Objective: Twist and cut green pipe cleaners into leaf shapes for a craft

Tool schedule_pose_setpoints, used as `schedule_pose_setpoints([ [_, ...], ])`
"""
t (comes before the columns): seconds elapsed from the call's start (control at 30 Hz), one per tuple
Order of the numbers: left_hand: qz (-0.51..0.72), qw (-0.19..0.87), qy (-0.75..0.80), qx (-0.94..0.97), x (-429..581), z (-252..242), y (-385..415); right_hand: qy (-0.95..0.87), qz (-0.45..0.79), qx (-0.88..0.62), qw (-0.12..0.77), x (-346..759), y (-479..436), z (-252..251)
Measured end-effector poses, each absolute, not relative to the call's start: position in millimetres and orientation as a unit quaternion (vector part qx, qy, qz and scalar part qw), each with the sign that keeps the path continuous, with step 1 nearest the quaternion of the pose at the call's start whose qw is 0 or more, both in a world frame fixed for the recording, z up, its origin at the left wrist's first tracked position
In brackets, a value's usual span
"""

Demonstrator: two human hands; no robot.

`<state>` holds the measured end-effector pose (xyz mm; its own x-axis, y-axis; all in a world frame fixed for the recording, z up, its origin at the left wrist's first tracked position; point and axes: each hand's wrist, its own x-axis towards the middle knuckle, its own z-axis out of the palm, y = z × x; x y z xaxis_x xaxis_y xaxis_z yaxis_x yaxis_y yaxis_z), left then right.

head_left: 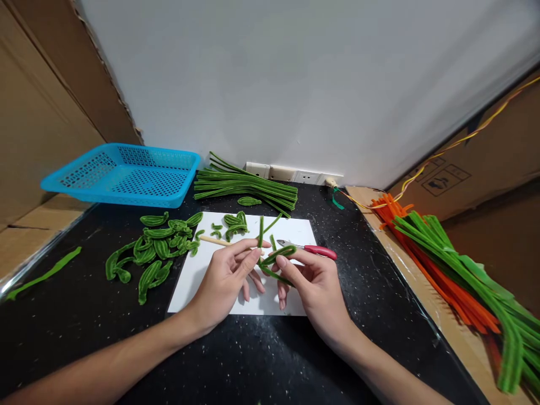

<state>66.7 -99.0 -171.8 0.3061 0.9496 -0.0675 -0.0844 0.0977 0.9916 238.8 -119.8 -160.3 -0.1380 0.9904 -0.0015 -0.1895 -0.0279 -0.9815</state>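
Note:
Over a white sheet [192,295], my left hand [228,275] pinches a green pipe cleaner [261,229] between thumb and index finger. My right hand [316,278] grips the same pipe cleaner at its bent, looped part, thumb on top. One end stands upright above my left fingertips, and other green strands angle off near the join. Whether these are one piece or several, I cannot tell. Behind my right hand lies a cutting tool with a red handle [321,251], its metal jaws pointing left. A thin wooden stick [213,241] lies partly hidden behind my left hand.
Several looped green leaf shapes [161,248] are heaped at left; more [235,222] lie on the sheet. A bundle of green pipe cleaners [247,185] and a blue basket [169,199] stand at the back. Orange [447,281] and green bundles [468,275] lie right, near a wall socket strip [307,178].

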Motion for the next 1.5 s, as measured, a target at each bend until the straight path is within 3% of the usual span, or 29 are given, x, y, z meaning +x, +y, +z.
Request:
schedule_pose_setpoints([
  [0.2,0.385,0.59,0.402,0.585,64.7,-174.2,-103.3,-0.483,0.595,-0.424,0.482,240.7,-115.2,-156.5],
  [0.5,0.379,0.541,0.401,0.635,65.2,-172.5,-103.8,-0.531,0.514,-0.459,0.493,246.6,-114.5,-158.8],
  [0.7,0.347,0.562,0.411,0.629,65.3,-169.5,-103.6,-0.57,0.399,-0.476,0.537,249.6,-120.1,-162.5],
  [0.83,0.318,0.573,0.405,0.638,63.8,-171.0,-101.9,-0.669,0.236,-0.466,0.528,255.3,-120.8,-164.0],
  [0.93,0.297,0.6,0.406,0.622,63.3,-171.6,-100.0,-0.707,0.19,-0.44,0.52,258.9,-119.6,-163.2],
  [1.1,0.3,0.63,0.415,0.583,62.5,-170.5,-97.6,-0.713,0.213,-0.435,0.506,260.6,-118.3,-161.7],
  [1.5,0.407,0.651,0.401,0.5,65.2,-162.1,-92.7,-0.517,0.491,-0.441,0.545,246.7,-112.6,-158.9],
])
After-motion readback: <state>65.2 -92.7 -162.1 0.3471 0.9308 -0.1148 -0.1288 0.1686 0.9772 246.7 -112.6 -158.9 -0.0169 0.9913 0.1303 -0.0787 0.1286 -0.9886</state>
